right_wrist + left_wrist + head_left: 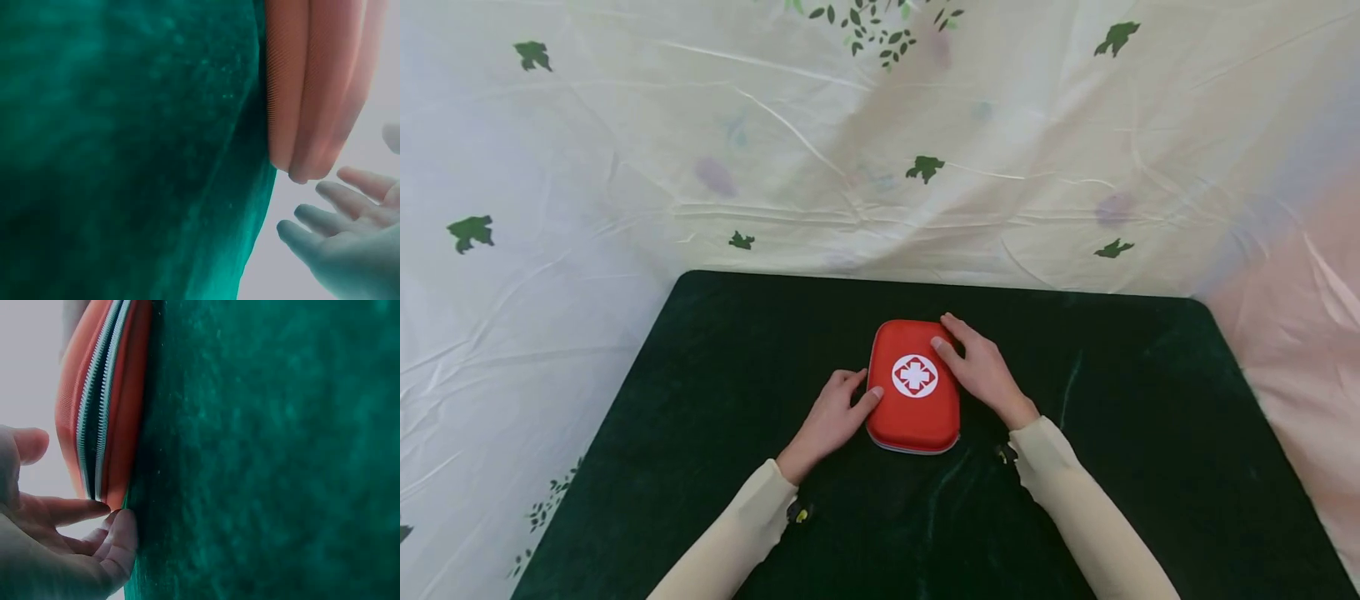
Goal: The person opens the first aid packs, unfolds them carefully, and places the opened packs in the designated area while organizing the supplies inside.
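Note:
A red first-aid case (913, 421) with a white cross emblem lies flat on the dark green cloth. Its zipper (89, 419) runs along the side, and in the left wrist view the two rows of teeth stand apart with a dark gap between. My left hand (832, 417) is at the case's left side, fingertips right at the edge and thumb overlapping the top. On the other side my right hand (983, 371) reaches the upper right corner, its thumb over the lid in the head view. The right wrist view shows that hand's fingers (337, 203) spread and fairly straight beside the case's end.
The green cloth-covered table (760, 325) has rounded far corners. Behind it and to the left hangs a pale curtain (820, 225) with green leaf prints, and a pinkish stretch (1307, 333) of it lies to the right. Black wrist cameras (798, 512) sit at both cuffs.

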A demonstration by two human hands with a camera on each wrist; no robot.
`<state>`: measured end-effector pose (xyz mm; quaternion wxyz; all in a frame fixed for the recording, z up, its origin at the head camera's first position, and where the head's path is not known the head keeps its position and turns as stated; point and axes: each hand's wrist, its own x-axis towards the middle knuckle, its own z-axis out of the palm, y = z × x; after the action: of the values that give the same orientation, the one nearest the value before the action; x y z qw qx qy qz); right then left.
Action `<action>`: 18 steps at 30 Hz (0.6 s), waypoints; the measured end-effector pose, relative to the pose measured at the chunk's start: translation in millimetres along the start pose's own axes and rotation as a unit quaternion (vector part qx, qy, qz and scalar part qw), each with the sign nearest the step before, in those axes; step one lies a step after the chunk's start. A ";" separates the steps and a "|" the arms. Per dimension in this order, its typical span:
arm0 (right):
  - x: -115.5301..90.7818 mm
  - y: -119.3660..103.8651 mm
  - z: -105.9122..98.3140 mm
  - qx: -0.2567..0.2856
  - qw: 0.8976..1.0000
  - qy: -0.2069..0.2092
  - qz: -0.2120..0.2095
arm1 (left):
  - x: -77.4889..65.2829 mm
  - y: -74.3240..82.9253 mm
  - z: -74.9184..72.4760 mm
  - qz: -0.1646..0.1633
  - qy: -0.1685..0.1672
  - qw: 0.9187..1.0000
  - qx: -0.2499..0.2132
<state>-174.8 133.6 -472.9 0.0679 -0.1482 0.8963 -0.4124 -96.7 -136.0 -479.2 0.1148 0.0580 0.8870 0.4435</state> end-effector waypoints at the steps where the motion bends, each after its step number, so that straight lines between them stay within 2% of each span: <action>1: -3.1 -0.4 -0.5 -0.002 1.000 0.001 -0.005 | 1.5 -0.1 0.0 -0.001 -0.001 1.000 0.006; 7: -21.5 -3.6 -6.8 -0.010 1.000 0.005 -0.014 | 3.0 1.6 0.5 0.015 0.008 1.000 -0.006; 18: -50.2 -7.9 -14.5 -0.035 0.999 0.008 -0.023 | 3.1 15.0 0.0 0.041 0.030 0.998 -0.023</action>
<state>-129.1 155.3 -457.6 0.0457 -0.1679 0.9069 -0.3838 -99.7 -126.4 -467.7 0.0714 0.0781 0.8767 0.4692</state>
